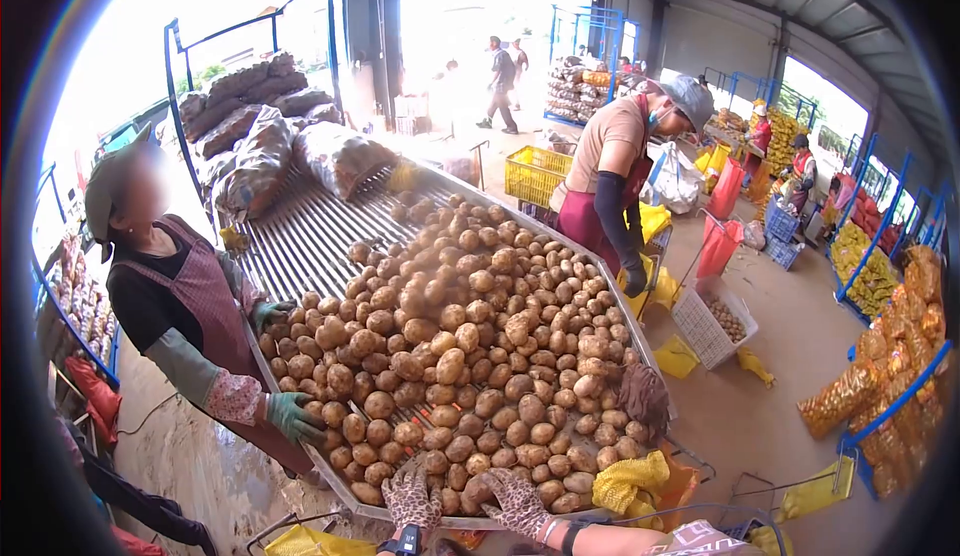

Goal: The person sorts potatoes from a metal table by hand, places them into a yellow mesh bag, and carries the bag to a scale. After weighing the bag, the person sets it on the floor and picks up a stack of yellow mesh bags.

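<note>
A long roller counter [300, 236] runs away from the camera through an open shed. At its far end, bulging sacks [255, 156] lie stacked and unopened. The rollers just below them are bare, while the near half carries a thick heap of potatoes [470, 346] reaching both rims.

A co-worker in a checked apron [185, 306] stands at the left rim with a green glove [295, 418] resting on the heap. Another co-worker in a cap [610, 166] bends at the right rim with an arm hanging outside it. On the floor on that side sit a yellow crate [535, 174] and a white crate [712, 326] with only a thin layer of potatoes in it. A yellow mesh bag [630, 481] hangs at the near corner.

At the near edge, the wearer's left hand [412, 498] and right hand [518, 501], both in spotted gloves, lie on the nearest potatoes. Each grip is spread, with fingers laid over the tops and not pinching any one potato.

Judging by this, the sorting is far from finished. Most of the load is on the counter, the sacks wait behind it, and the white crate is nearly empty.
</note>
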{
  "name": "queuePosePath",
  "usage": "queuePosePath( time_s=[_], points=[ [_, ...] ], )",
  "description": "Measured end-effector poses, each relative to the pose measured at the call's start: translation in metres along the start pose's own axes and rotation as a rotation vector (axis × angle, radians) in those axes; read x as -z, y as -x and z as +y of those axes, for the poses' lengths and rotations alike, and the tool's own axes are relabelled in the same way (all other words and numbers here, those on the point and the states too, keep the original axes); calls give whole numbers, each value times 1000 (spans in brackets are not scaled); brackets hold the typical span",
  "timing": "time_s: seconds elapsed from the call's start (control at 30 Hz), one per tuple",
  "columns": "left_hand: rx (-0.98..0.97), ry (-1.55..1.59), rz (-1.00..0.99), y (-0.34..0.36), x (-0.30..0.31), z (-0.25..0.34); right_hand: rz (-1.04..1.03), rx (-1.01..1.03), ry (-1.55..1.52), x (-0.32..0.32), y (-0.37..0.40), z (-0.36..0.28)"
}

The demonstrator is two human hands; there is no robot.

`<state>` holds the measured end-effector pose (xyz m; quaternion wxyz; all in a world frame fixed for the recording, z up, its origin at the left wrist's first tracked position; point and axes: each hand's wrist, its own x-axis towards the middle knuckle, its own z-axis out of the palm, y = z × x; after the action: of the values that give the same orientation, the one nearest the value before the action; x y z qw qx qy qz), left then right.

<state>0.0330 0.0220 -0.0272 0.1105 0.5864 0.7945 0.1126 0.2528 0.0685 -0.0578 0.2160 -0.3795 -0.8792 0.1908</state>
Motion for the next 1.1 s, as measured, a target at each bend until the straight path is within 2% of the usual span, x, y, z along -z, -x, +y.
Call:
queuePosePath(
  time_s=[0.07,0.23,0.33,0.37,0.4,0.5,0.6,0.63,0.73,0.77,0.83,0.97,1.0,1.07,1.1],
  points=[
    [-25,32,66,-1,-5,-3,32,21,-26,0,-1,-1],
    [-16,33,-67,-3,-1,-8,45,-22,-40,1,1,-5],
    [-76,-7,-133,-7,2,-19,78,-41,-1,4,0,-13],
    [-161,-107,-243,-13,12,-25,73,-42,6,5,-1,-13],
    [-267,-92,-252,-17,15,-37,69,-46,13,6,-2,-14],
    [-378,-101,-377,-32,21,-55,-32,-123,-37,23,-15,-22],
    [-435,-32,-314,-23,26,-60,-69,-225,2,36,-26,-41],
    [-475,42,-150,-20,1,-73,-45,-246,41,31,-27,-43],
    [-574,223,29,-21,2,-75,-58,-310,119,18,-29,-50],
    [-563,189,-4,-17,5,-72,18,-286,195,4,-23,-48],
    [-555,149,-75,-22,13,-67,-170,-502,111,13,-40,-67],
    [-546,198,-187,-25,30,-60,-52,-514,-86,-3,-38,-77],
    [-545,199,-183,-25,30,-61,-52,-510,-84,-5,-38,-73],
    [-610,191,-98,-25,28,-62,-87,-657,-276,-6,-42,-61],
    [-619,203,-42,-24,28,-62,-22,-707,-316,3,-48,-69]
  ],
)
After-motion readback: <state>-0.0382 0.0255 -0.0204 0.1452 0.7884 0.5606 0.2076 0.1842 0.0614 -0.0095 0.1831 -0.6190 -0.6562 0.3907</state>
